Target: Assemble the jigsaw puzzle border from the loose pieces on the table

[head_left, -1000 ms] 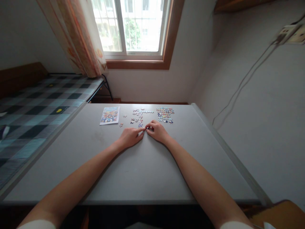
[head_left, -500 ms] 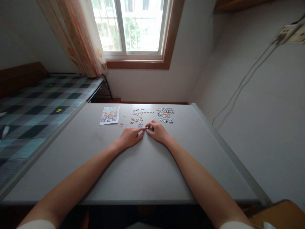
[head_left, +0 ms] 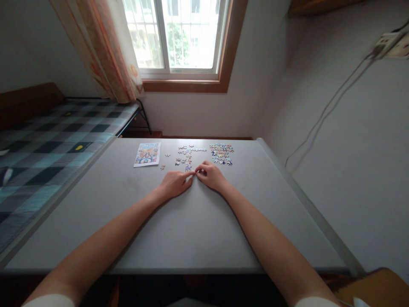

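Grey tabletop (head_left: 191,230) fills the middle of my head-camera feed. On it I see the left hand (head_left: 174,183), index finger stretched toward 3 o'clock, and the right hand (head_left: 210,175), fingers curled, its tips just beside that finger. From here I can't tell whether either one grips a piece. From those fingertips, a column of puzzle pieces (head_left: 188,160) sits at 11 o'clock, a loose cluster of pieces (head_left: 221,150) at 2, a printed sheet (head_left: 147,155) at 10.

White sleeves (head_left: 49,301), bare hands (head_left: 174,184)
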### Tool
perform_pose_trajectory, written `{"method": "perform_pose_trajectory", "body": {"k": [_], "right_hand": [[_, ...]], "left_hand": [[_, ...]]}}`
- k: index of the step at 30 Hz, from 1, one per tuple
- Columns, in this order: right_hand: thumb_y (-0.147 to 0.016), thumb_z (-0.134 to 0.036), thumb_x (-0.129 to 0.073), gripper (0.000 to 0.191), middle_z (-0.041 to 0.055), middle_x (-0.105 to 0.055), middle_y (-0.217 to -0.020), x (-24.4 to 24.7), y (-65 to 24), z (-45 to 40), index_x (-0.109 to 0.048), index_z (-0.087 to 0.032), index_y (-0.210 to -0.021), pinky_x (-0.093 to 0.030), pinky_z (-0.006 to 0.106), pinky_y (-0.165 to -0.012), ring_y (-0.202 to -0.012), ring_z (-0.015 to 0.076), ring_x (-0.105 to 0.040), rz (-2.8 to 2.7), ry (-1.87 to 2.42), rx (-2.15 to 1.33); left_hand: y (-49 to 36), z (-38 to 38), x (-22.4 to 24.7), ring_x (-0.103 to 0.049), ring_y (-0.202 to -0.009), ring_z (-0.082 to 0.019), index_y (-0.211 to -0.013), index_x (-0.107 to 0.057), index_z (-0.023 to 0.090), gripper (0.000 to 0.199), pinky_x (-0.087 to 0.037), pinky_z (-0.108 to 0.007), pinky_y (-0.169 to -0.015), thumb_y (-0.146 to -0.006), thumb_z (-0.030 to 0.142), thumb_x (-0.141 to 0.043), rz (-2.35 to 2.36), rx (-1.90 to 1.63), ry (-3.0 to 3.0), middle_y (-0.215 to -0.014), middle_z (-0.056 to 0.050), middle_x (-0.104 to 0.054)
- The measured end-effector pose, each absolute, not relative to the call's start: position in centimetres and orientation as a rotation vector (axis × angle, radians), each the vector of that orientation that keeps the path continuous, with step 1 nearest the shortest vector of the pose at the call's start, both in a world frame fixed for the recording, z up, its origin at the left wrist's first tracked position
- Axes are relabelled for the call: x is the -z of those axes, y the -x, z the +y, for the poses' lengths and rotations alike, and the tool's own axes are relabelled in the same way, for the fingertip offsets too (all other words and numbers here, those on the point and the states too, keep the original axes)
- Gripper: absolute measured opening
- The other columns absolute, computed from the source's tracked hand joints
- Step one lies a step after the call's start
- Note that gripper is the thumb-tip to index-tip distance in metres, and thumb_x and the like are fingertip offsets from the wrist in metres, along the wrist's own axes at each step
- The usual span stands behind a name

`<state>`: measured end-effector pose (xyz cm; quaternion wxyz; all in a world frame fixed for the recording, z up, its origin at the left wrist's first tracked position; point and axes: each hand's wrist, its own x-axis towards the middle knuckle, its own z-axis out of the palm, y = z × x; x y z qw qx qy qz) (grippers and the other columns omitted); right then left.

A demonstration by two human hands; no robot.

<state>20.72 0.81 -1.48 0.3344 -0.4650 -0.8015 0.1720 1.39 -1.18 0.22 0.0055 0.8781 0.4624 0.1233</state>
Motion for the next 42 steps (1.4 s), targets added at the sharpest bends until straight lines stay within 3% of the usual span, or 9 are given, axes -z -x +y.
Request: {"method": "perform_pose_trajectory", "body": {"k": [20,28,35,42], "right_hand": [[-0.08,-0.017,-0.056,0.013,0.0014,-0.057,-0.082,1.5,-20.7,1.0,-0.069,-0.018,-0.083,-0.042,0.022,-0.068,-0.066,0.0089,-0.052,-2.067,1.211,-0.473],[-0.078,-0.013,-0.054,0.016,0.001,-0.061,-0.073,1.3,-21.8,1.5,-0.068,-0.017,-0.083,-0.042,0.023,-0.067,-0.065,0.0112,-0.052,-1.949,1.305,-0.406],[-0.081,-0.025,-0.059,0.014,0.0002,-0.06,-0.073,1.1,-21.7,1.1,-0.071,-0.021,-0.087,-0.039,0.022,-0.064,-0.062,0.0098,-0.05,-2.09,1.32,-0.413],[-0.08,-0.026,-0.06,0.013,-0.0006,-0.058,-0.073,1.1,-21.8,1.2,-0.072,-0.022,-0.081,-0.037,0.023,-0.065,-0.062,0.0091,-0.05,-2.118,1.336,-0.396]], "left_hand": [[-1.4,-1.2,-0.2,-0.065,-0.067,-0.017,-0.12,-0.061,0.032,0.037,-0.041,-0.024,-0.063,-0.092,0.04,-0.039,1.457,-0.381,-2.72,-0.071,-0.001,-0.07],[-1.3,-1.2,-0.2,-0.065,-0.068,-0.019,-0.13,-0.051,0.028,0.041,-0.04,-0.025,-0.06,-0.091,0.039,-0.041,1.492,-0.353,-2.716,-0.072,0.0,-0.069],[-1.4,-1.2,-0.2,-0.066,-0.069,-0.019,-0.127,-0.054,0.027,0.041,-0.041,-0.026,-0.062,-0.091,0.039,-0.04,1.493,-0.361,-2.705,-0.072,0.0,-0.07],[-1.6,-1.2,-0.1,-0.065,-0.067,-0.018,-0.117,-0.063,0.025,0.037,-0.042,-0.025,-0.062,-0.091,0.039,-0.041,1.543,-0.375,-2.683,-0.073,-0.003,-0.07]]}}
